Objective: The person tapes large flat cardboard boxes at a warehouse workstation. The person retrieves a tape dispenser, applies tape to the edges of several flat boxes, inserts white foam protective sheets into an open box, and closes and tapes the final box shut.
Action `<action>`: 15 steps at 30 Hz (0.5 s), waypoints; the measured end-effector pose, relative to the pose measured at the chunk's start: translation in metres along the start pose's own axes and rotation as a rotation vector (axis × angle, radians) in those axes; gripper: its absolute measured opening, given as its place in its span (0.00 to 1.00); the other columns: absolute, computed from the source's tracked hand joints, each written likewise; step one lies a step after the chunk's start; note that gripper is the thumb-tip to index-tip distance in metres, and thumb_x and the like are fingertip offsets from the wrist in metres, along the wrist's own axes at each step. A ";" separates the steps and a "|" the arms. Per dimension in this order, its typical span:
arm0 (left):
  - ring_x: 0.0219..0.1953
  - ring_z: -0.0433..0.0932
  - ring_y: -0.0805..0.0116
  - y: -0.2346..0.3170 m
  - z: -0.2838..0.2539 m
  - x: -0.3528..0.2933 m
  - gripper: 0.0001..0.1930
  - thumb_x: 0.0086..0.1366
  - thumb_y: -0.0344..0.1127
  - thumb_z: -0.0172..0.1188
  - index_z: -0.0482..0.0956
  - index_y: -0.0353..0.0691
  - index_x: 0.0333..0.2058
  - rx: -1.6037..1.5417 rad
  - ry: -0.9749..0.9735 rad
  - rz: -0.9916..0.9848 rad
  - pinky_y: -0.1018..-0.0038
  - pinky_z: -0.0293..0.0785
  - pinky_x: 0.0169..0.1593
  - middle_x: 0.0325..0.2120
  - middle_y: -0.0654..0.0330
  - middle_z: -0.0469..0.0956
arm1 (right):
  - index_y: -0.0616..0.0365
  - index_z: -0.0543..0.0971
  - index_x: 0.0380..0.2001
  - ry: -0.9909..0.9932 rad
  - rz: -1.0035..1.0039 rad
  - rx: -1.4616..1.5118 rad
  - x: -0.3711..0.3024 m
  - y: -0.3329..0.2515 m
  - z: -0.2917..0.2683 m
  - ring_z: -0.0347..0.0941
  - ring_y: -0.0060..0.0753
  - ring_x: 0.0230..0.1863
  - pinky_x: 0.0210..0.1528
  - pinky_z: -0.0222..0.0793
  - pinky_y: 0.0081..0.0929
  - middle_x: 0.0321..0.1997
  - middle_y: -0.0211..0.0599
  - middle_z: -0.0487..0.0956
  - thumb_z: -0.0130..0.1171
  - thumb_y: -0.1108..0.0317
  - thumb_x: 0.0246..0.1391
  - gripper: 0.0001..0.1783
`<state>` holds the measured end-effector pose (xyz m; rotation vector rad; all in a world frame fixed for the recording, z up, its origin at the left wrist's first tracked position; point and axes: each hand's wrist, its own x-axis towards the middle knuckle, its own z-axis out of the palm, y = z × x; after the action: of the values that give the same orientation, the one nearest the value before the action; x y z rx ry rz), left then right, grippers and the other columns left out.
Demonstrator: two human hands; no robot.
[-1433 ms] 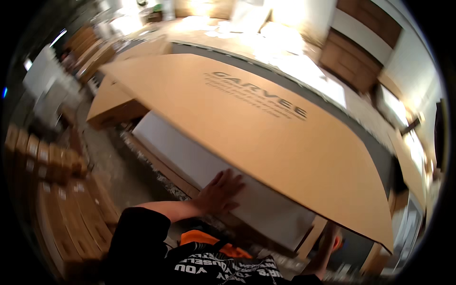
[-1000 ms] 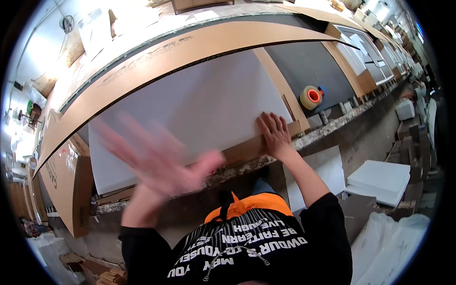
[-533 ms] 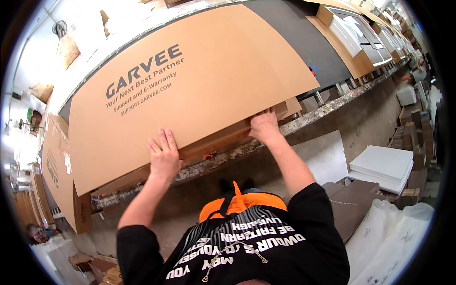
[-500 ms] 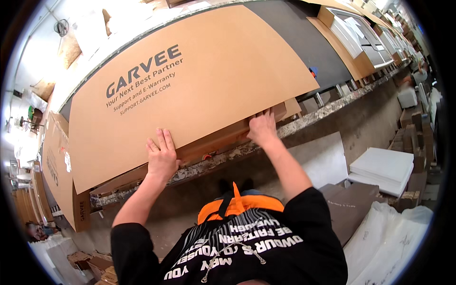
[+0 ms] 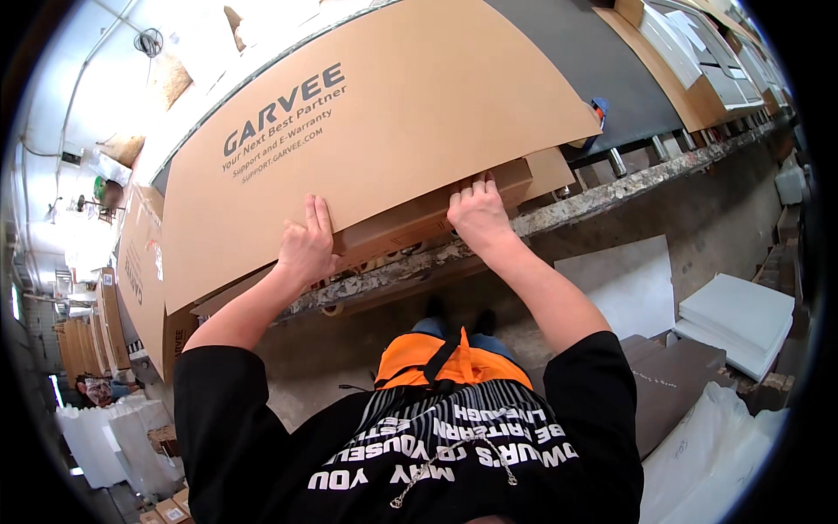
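Carton (image 5: 401, 224), interior hidden, flap (image 5: 419, 122) cropped at top

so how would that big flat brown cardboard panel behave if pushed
The big flat brown cardboard panel looks fairly stiff, spanning broadly without visible sag. Its right corner, jutting past the brown cardboard box wall below, might bend.

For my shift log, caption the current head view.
Left hand on a large cardboard flap, right hand at the near side of the box.

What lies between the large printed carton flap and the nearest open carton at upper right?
In the head view: dark grey conveyor surface, metal rollers and a partly covered tape dispenser.
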<state>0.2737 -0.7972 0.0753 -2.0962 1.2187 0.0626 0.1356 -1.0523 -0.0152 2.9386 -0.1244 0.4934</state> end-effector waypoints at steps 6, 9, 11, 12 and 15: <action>0.53 0.72 0.36 0.005 0.009 0.007 0.44 0.55 0.46 0.60 0.56 0.12 0.58 0.118 -0.120 0.068 0.51 0.76 0.50 0.61 0.26 0.57 | 0.69 0.80 0.30 0.023 -0.043 0.054 0.006 0.001 -0.002 0.75 0.57 0.42 0.53 0.67 0.55 0.31 0.53 0.79 0.57 0.67 0.44 0.14; 0.62 0.61 0.31 -0.003 -0.003 0.008 0.37 0.56 0.38 0.58 0.60 0.11 0.56 0.019 -0.152 0.142 0.45 0.75 0.50 0.61 0.27 0.56 | 0.68 0.79 0.34 0.374 0.003 0.160 -0.007 -0.004 0.003 0.74 0.62 0.47 0.56 0.69 0.51 0.35 0.52 0.79 0.58 0.64 0.52 0.15; 0.64 0.58 0.30 -0.004 0.001 0.014 0.36 0.56 0.36 0.57 0.60 0.10 0.56 -0.023 -0.203 0.190 0.43 0.75 0.49 0.61 0.26 0.55 | 0.65 0.79 0.36 0.482 0.106 0.375 -0.027 -0.028 0.020 0.74 0.59 0.52 0.55 0.71 0.49 0.41 0.49 0.79 0.61 0.64 0.54 0.14; 0.63 0.59 0.30 -0.005 0.011 0.011 0.35 0.56 0.36 0.57 0.61 0.10 0.55 -0.047 -0.174 0.160 0.44 0.75 0.49 0.61 0.26 0.56 | 0.63 0.80 0.37 0.561 0.064 0.376 -0.028 -0.035 0.011 0.75 0.57 0.52 0.55 0.72 0.47 0.44 0.47 0.79 0.61 0.64 0.54 0.13; 0.61 0.62 0.29 -0.007 0.015 0.006 0.32 0.57 0.36 0.57 0.65 0.11 0.53 -0.041 -0.176 0.141 0.45 0.75 0.50 0.60 0.25 0.57 | 0.56 0.82 0.34 0.681 0.103 0.408 0.006 -0.036 -0.018 0.74 0.47 0.53 0.54 0.72 0.44 0.46 0.42 0.80 0.60 0.63 0.52 0.10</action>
<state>0.2871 -0.7909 0.0659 -1.9901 1.2652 0.3322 0.1393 -1.0144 -0.0021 2.9340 -0.0963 1.6643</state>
